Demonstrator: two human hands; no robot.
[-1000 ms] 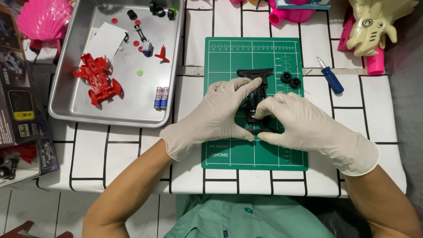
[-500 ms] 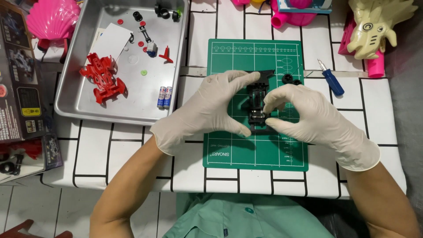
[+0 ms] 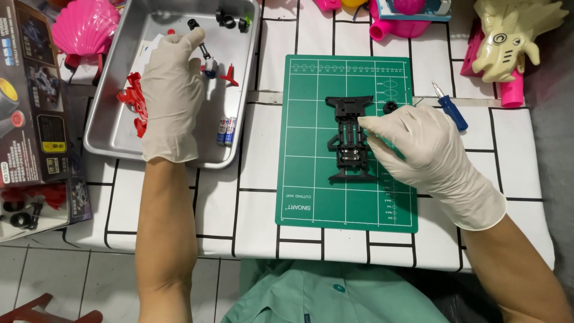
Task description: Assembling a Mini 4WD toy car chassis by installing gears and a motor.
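Note:
A black toy car chassis (image 3: pixel 348 139) lies on the green cutting mat (image 3: pixel 311 179). My right hand (image 3: pixel 418 149), in a white glove, rests beside it with fingertips touching its right side. My left hand (image 3: pixel 172 90), also gloved, reaches into the metal tray (image 3: pixel 113 134), fingers stretched toward a small axle piece (image 3: pixel 202 45); it lies over the red car body (image 3: pixel 134 104) and holds nothing that I can see. Two small batteries (image 3: pixel 226 130) lie in the tray's near right corner.
A blue-handled screwdriver (image 3: pixel 451 110) lies right of the mat, a small black wheel (image 3: pixel 390 107) near it. A pink shell toy (image 3: pixel 84 27), a product box (image 3: pixel 30 101), pink cups (image 3: pixel 406 24) and a cream dinosaur toy (image 3: pixel 508 39) ring the table.
My left hand has left the chassis and moved left into the tray. The chassis now lies flat on the mat under my right fingertips only.

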